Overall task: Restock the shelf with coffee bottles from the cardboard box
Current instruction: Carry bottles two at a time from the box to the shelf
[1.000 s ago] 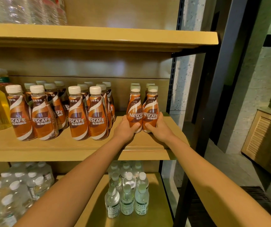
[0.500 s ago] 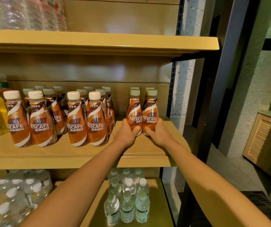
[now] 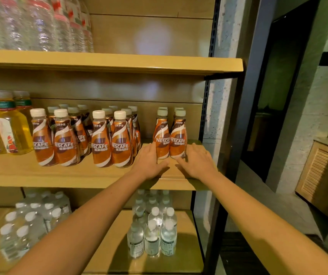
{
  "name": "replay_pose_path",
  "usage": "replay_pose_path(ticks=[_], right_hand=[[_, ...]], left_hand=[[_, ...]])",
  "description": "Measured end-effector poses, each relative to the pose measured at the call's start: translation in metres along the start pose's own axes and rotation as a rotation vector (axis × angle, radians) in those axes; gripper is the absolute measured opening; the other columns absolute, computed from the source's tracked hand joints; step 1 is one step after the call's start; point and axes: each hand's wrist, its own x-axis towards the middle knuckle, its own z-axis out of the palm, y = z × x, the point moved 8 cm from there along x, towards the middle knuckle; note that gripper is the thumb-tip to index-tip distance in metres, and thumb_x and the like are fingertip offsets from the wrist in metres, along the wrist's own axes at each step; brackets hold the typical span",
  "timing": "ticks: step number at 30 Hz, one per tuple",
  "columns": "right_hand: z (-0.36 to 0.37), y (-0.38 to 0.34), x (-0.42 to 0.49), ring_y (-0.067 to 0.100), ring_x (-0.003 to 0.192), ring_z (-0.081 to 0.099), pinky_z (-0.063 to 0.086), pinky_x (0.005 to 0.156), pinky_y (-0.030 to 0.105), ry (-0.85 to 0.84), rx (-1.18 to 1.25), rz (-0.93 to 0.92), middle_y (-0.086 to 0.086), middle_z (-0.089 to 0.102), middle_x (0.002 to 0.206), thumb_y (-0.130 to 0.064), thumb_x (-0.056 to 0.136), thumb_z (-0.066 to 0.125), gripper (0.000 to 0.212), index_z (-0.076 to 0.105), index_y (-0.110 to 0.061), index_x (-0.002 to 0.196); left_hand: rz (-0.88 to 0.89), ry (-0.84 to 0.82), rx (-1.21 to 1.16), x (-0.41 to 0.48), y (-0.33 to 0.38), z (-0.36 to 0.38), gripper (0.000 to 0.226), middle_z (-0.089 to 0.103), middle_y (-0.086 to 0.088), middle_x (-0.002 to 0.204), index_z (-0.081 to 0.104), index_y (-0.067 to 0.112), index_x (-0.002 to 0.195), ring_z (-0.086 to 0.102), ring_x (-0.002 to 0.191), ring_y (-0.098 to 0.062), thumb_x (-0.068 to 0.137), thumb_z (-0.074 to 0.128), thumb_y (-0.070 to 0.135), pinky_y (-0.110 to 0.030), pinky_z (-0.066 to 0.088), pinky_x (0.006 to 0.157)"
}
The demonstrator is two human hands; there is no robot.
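Flanking two coffee bottles point(image 3: 162, 140), one left hand point(image 3: 149, 161), one right hand point(image 3: 197, 161).

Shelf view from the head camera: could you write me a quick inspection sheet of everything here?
Surface: wooden middle shelf, with a bare strip along its front edge.
Job's things: coffee bottles stand upright in grouped rows; the rightmost pair stands apart near the shelf's right end. The cardboard box is not in view.
Clutter: yellow drink bottles at left; clear water bottles above; small clear bottles and wrapped water packs below.
Hands: left hand and right hand, fingers straight, flank the bases of the rightmost pair.
Cables: nothing seen.
Surroundings: dark metal upright, stone wall, slatted wooden cabinet at right.
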Motion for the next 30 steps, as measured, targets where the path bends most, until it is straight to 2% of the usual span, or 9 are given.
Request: replay_pose_path(ticks=[3, 5, 7, 10, 13, 16, 20, 24, 30], right_hand=[[-0.019, -0.009, -0.026, 0.027, 0.129, 0.041, 0.032, 0.106, 0.04, -0.039, -0.092, -0.058, 0.011, 0.047, 0.139, -0.048, 0.092, 0.047, 0.054, 0.043, -0.014, 0.133], [-0.028, -0.015, -0.046, 0.028, 0.124, 0.045, 0.034, 0.103, 0.038, -0.091, -0.134, -0.087, 0.013, 0.05, 0.135, -0.043, 0.093, 0.048, 0.05, 0.044, -0.01, 0.131], [-0.035, -0.017, -0.067, 0.03, 0.119, 0.049, 0.037, 0.097, 0.037, -0.139, -0.155, -0.074, 0.015, 0.052, 0.13, -0.041, 0.095, 0.047, 0.046, 0.047, -0.007, 0.126], [-0.048, -0.021, -0.101, 0.032, 0.114, 0.051, 0.039, 0.09, 0.038, -0.149, -0.199, -0.042, 0.016, 0.055, 0.124, -0.041, 0.094, 0.046, 0.042, 0.05, -0.006, 0.118], [-0.063, -0.02, -0.136, 0.031, 0.116, 0.05, 0.037, 0.096, 0.043, -0.124, -0.259, 0.007, 0.013, 0.055, 0.124, -0.04, 0.094, 0.047, 0.04, 0.049, -0.008, 0.118], [-0.08, -0.006, -0.175, 0.031, 0.12, 0.048, 0.035, 0.099, 0.044, -0.096, -0.285, 0.092, 0.011, 0.053, 0.126, -0.042, 0.092, 0.048, 0.046, 0.047, -0.01, 0.124], [-0.105, 0.027, -0.246, 0.029, 0.138, 0.03, 0.024, 0.113, 0.046, -0.145, -0.373, 0.262, 0.011, 0.033, 0.15, -0.048, 0.093, 0.045, 0.068, 0.026, -0.008, 0.145], [-0.141, 0.073, -0.321, 0.029, 0.139, 0.027, 0.02, 0.114, 0.046, -0.161, -0.376, 0.433, 0.012, 0.028, 0.152, -0.051, 0.093, 0.044, 0.071, 0.022, -0.008, 0.146], [-0.211, 0.149, -0.441, 0.029, 0.142, 0.023, 0.015, 0.116, 0.048, -0.078, -0.409, 0.706, 0.009, 0.027, 0.154, -0.052, 0.09, 0.049, 0.073, 0.023, -0.013, 0.147]], left_hand=[[0.055, -0.096, 0.223, -0.018, 0.014, -0.007, 0.07, 0.042, -0.007, 0.143, 0.034, 0.016, 0.139, 0.039, 0.13, -0.025, 0.084, 0.059, 0.051, -0.043, 0.037, 0.106], [0.063, -0.153, 0.285, -0.033, 0.02, -0.01, 0.076, 0.034, -0.008, 0.15, 0.028, 0.014, 0.144, 0.032, 0.136, -0.026, 0.085, 0.057, 0.051, -0.043, 0.032, 0.111], [0.074, -0.198, 0.256, -0.05, 0.03, -0.014, 0.077, 0.031, -0.01, 0.151, 0.026, 0.012, 0.146, 0.03, 0.138, -0.027, 0.086, 0.057, 0.05, -0.04, 0.029, 0.111], [0.152, -0.201, 0.197, -0.074, 0.054, -0.021, 0.073, 0.039, -0.013, 0.146, 0.031, 0.012, 0.143, 0.038, 0.132, -0.029, 0.085, 0.061, 0.045, -0.038, 0.034, 0.105], [0.25, -0.216, 0.157, -0.096, 0.08, -0.025, 0.074, 0.042, -0.012, 0.145, 0.033, 0.012, 0.142, 0.041, 0.13, -0.028, 0.083, 0.063, 0.045, -0.039, 0.036, 0.105], [0.299, -0.252, 0.139, -0.12, 0.107, -0.017, 0.08, 0.034, -0.013, 0.15, 0.028, 0.01, 0.146, 0.034, 0.136, -0.029, 0.084, 0.062, 0.046, -0.041, 0.032, 0.11], [0.391, -0.364, 0.095, -0.162, 0.155, 0.012, 0.082, 0.033, -0.013, 0.15, 0.026, 0.008, 0.145, 0.033, 0.136, -0.029, 0.084, 0.06, 0.05, -0.04, 0.031, 0.111], [0.522, -0.477, 0.031, -0.203, 0.219, 0.045, 0.088, 0.024, -0.008, 0.155, 0.019, 0.012, 0.149, 0.026, 0.141, -0.026, 0.083, 0.061, 0.052, -0.039, 0.027, 0.114], [0.744, -0.596, -0.029, -0.275, 0.347, 0.087, 0.081, 0.024, -0.006, 0.155, 0.02, 0.013, 0.148, 0.025, 0.142, -0.024, 0.087, 0.058, 0.048, -0.04, 0.024, 0.114]])
